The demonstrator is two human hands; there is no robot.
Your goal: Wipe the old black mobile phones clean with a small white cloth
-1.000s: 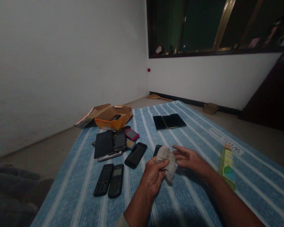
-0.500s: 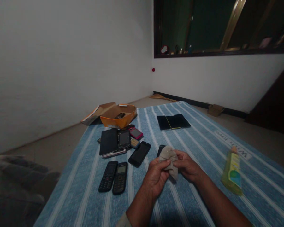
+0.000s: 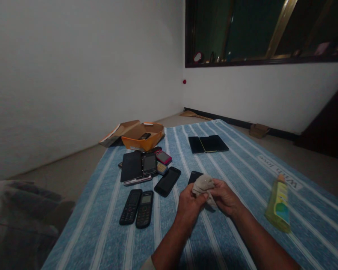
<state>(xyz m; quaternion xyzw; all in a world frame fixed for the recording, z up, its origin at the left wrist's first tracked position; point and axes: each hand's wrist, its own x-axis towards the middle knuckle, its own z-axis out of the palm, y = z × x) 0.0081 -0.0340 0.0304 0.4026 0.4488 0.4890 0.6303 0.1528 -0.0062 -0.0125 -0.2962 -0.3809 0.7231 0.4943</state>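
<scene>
A crumpled beige cloth is held between my two hands over the striped cloth surface. My left hand is closed on its left side, with the thumb pressed on top. On the other side my right hand pinches the cloth with its fingers. A dark phone shows just behind the cloth, mostly covered; whether a hand touches it cannot be seen. A black touchscreen phone lies left of my hands. Nearer to me are two dark keypad phones, side by side.
Several phones lie piled around a dark tablet-like item at the left. Behind them stands an open orange box with a phone inside. Three dark flat devices lie at the back. A yellow-green bottle lies at the right.
My left hand has turned and shifted slightly, its fingers now more behind the cloth. The cloth is bunched differently, and the view has moved a little.
</scene>
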